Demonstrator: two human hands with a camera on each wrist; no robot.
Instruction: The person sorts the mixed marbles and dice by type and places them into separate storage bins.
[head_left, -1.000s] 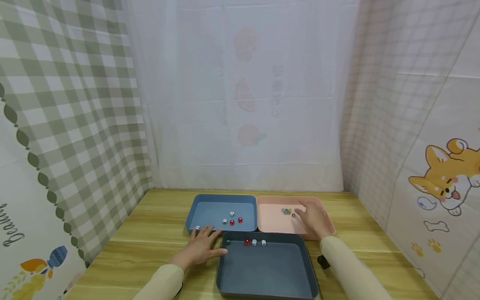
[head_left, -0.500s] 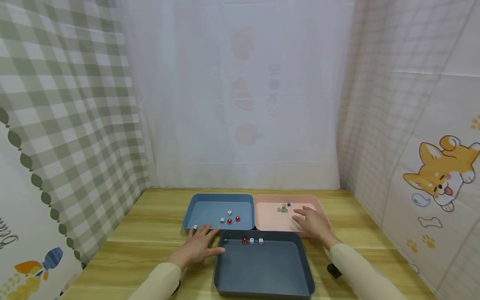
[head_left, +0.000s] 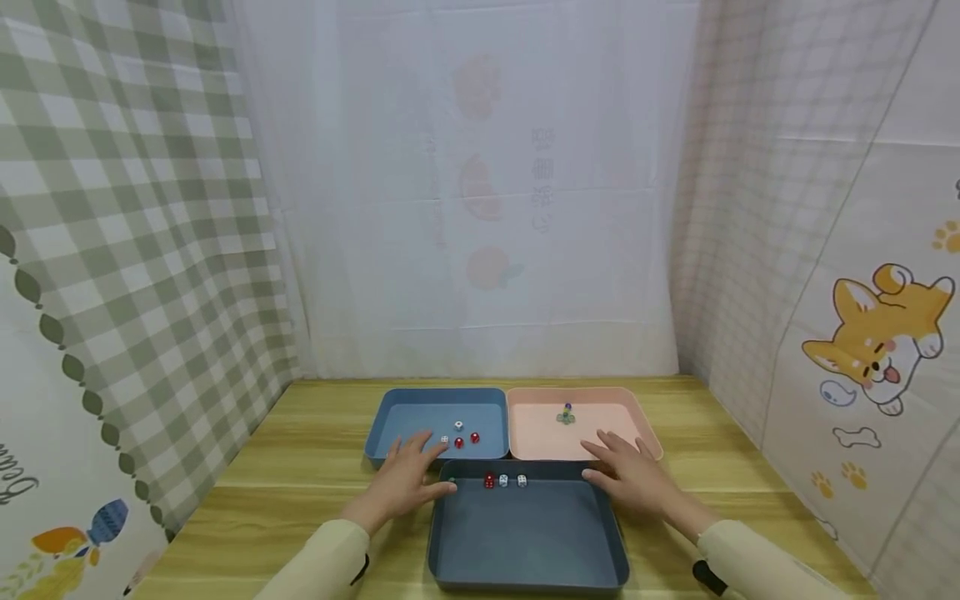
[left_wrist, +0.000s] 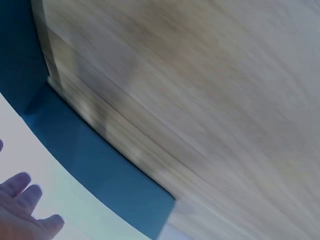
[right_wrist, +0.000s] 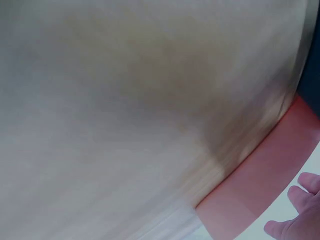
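Observation:
My left hand (head_left: 401, 483) is open, fingers spread over the front left of the blue tray (head_left: 442, 397). Its thumb points to the rear left corner of the dark grey tray (head_left: 525, 542). My right hand (head_left: 633, 475) hovers with loose fingers above the front of the pink tray (head_left: 585, 450), holding nothing. White dice (head_left: 458, 425) and red dice (head_left: 475, 437) lie in the blue tray. A red die (head_left: 489, 480), two white dice (head_left: 513, 481) and a mostly hidden green piece are along the dark tray's back. Small clear, green, yellow and purple pieces (head_left: 566, 416) cluster in the pink tray.
The three trays sit close together on a wood-grain table (head_left: 300, 467). A white curtain (head_left: 487, 350) closes off the back. Checked cloth (head_left: 225, 275) hangs at the left, printed cloth (head_left: 825, 250) at the right.
My right hand has drawn back from the pink tray's pieces toward the dark tray. A purple piece now sits behind the cluster. My left hand has shifted forward, covering the die at the blue tray's corner.

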